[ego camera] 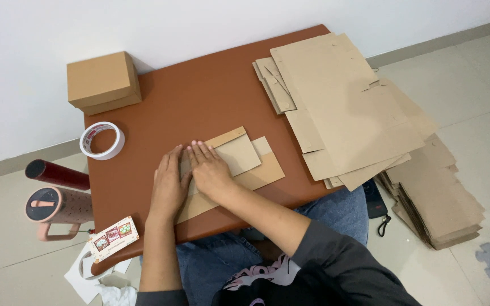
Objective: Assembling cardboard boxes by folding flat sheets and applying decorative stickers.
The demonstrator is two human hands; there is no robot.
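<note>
A flat brown cardboard blank [245,161], partly folded, lies in the middle of the reddish-brown table [199,102]. My left hand [169,184] presses flat on its left part, fingers together and pointing away from me. My right hand [210,168] lies palm down right beside it on the folded flap, fingers spread a little. The two hands touch side by side. Neither hand grips anything; both rest flat on the cardboard.
A pile of flat cardboard blanks [341,107] covers the table's right side; another stack [438,198] lies on the floor. A closed cardboard box [102,82] and a tape roll [102,140] sit at the left. A small card [113,238], a dark red tube [56,174] and a pink bottle [58,208] are near the left edge.
</note>
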